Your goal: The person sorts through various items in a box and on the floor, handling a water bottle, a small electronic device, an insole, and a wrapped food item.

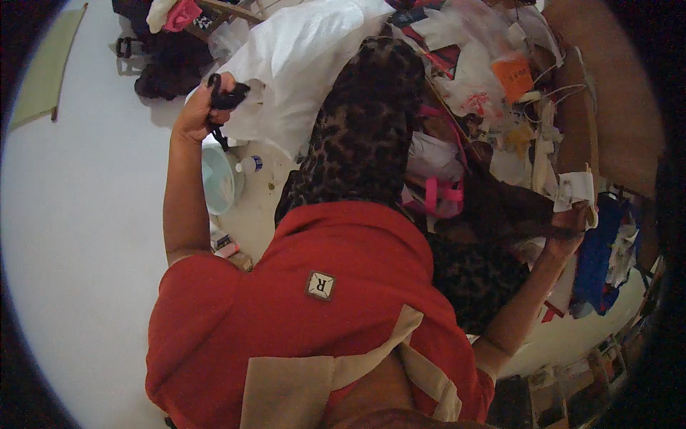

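Note:
My left hand [199, 111], raised at the upper left, is closed around a bunch of black cord or strap [228, 97]; a dark end hangs below the fist. Beyond it lies a large white plastic sheet or bag [292, 59]. At the right, my right hand [569, 229] grips dark thin cloth [509, 206], which stretches from my lap side toward the hand. A white piece [573, 190], perhaps a tag or paper, stands just above those fingers; whether it is held too, I cannot tell. My legs in dark leopard-print trousers [364, 128] are spread before me.
A pale green basin [217, 179] and a white bottle with a blue label [250, 164] are at left. Plastic bags [471, 80], an orange packet [513, 78] and a pink-handled bag [445, 195] crowd the right. Blue cloth [596, 252] lies beyond my right hand.

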### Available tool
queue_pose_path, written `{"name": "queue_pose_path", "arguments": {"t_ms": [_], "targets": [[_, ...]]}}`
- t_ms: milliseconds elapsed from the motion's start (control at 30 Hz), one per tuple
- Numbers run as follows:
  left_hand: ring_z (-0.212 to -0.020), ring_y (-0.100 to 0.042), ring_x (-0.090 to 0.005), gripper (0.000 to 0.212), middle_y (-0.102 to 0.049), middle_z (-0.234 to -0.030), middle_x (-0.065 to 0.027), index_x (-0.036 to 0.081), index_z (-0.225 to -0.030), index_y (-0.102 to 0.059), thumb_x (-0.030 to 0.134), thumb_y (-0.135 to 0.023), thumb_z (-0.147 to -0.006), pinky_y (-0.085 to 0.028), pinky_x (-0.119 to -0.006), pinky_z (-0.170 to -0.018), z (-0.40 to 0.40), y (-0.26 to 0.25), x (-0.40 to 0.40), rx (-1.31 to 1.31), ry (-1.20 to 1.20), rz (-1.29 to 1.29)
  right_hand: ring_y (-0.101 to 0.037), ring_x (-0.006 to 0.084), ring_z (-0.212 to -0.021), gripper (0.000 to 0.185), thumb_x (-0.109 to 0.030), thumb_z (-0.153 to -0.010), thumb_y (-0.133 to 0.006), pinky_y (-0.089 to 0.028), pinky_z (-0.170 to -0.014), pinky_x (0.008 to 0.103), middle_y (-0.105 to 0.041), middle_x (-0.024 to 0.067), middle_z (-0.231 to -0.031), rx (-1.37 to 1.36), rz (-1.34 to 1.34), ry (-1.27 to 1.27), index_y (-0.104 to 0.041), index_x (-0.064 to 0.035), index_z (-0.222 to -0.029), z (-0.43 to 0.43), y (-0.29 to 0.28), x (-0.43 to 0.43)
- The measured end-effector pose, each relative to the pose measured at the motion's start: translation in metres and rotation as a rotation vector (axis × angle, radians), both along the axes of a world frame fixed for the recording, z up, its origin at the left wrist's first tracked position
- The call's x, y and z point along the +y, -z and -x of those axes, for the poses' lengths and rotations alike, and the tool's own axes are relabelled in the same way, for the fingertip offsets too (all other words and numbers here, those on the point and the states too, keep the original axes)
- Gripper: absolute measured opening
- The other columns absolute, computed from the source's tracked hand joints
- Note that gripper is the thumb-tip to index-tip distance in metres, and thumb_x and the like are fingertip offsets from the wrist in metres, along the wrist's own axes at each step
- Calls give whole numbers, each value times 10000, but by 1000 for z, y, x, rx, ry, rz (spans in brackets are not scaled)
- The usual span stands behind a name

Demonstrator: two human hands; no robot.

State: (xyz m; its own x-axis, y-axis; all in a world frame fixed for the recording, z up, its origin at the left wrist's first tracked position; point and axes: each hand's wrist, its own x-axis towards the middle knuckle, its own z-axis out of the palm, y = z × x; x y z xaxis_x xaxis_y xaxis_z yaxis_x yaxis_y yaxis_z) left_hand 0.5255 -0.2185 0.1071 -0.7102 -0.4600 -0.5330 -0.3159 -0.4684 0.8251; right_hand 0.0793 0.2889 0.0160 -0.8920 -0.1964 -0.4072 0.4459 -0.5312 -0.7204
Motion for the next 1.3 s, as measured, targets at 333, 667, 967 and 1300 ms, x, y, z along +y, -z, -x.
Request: {"name": "queue_pose_path", "arguments": {"t_ms": [333, 667, 967, 1300], "targets": [[-624, -491, -88, 542, -555, -966, -91, 4, -1256, -418, 173, -592, -771, -392, -175, -437, -4, 7, 15, -49, 123, 22, -490, 239, -1113, 233, -88, -878, -521, -337, -1016, 418, -530, 75, -1191, 76, 334, -345, -543, -105, -1110, 26, 18, 24], [-826, -581, -239, 354, -547, -1105, -145, -7, -1158, -451, 44, -472, -808, -501, -295, -687, -29, 93, -42, -47, -198, 28, -461, 241, -1145, 308, -132, -859, -548, -343, -996, 425, -517, 98, -1202, -23, 120, -225, -511, -113, -1164, 19, 14, 18], [-953, -546, -398, 353, -576, -1012, -256, -51, -1022, -565, 153, -572, -734, -428, -434, -848, 3, 137, -87, -925, 760, 1197, -530, 244, -1052, 373, -240, -887, -498, -457, -852, 379, -548, 89, -1151, 96, 29, -194, -457, -95, -1228, 14, 45, 14], [-932, -596, -209, 223, -626, -1006, -114, 1, -1055, -587, 67, -533, -849, -447, -326, -823, 187, -31, 74, -71, 327, 1456, -575, 246, -993, 331, -136, -812, -613, -471, -835, 346, -581, 91, -1080, 165, 232, -303, -520, -70, -1123, 8, 4, -64]]}}
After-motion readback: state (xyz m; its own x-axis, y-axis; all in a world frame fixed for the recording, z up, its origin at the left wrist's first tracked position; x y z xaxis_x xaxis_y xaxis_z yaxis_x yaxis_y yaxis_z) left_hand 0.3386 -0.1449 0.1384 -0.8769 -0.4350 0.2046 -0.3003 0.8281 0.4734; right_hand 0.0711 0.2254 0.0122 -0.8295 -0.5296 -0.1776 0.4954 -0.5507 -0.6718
